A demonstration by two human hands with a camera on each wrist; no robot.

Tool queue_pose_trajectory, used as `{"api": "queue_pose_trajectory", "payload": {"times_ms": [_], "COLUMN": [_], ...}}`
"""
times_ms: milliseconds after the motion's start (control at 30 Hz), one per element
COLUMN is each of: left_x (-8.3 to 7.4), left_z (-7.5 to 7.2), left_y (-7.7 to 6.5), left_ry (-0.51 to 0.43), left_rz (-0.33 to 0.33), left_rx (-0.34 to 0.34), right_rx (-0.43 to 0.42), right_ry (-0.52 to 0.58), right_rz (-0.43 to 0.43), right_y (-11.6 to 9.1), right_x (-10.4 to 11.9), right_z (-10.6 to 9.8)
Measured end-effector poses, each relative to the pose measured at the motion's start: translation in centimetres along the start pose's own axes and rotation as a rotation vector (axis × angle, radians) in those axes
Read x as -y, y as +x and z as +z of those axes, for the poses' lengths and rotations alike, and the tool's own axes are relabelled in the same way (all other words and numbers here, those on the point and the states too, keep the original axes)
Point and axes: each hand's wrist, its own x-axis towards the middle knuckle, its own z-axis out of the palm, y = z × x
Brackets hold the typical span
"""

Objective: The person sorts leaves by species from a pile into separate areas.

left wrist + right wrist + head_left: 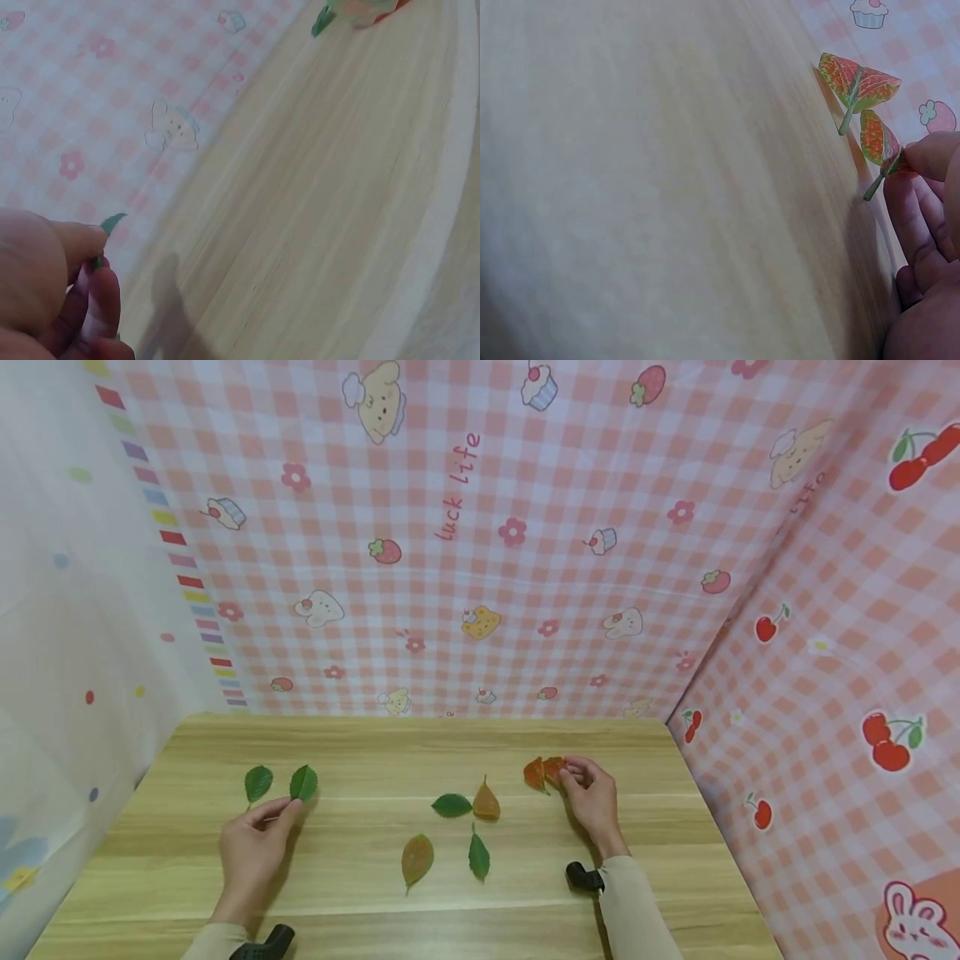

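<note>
My left hand (257, 843) pinches a green leaf (303, 783) by its lower end, between thumb and fingers. Just left of it lies another green leaf (258, 783) on the table. In the left wrist view only the tip of the pinched leaf (113, 223) shows past the thumb. On the right side, my right hand (594, 802) pinches the edge of a red-orange leaf (882, 142), whose short green stem points down toward the table. A second red-orange leaf (534, 774) lies right beside it, on the left.
Mid-table, a green leaf (452, 806) lies next to an orange-brown leaf (486, 801). Nearer me are a yellowish-brown leaf (417, 860) and another green leaf (478, 856). Checked cloth (465, 568) hangs behind the wooden table (360, 893), with more cloth at both sides.
</note>
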Motion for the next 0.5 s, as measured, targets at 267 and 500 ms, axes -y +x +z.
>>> {"api": "queue_pose_trajectory", "payload": {"times_ms": [267, 500], "left_x": [1.4, 2.1], "left_z": [-0.6, -0.5], "left_y": [1.9, 3.1], "left_ry": [0.185, 0.294], "left_rz": [0.016, 0.042], "left_rx": [0.017, -0.003], "right_rx": [0.011, 0.005], "right_ry": [-0.013, -0.009], "right_rz": [0.002, 0.012], "right_y": [-0.1, -0.2], "right_x": [0.1, 0.3], "right_z": [0.0, -0.1]}}
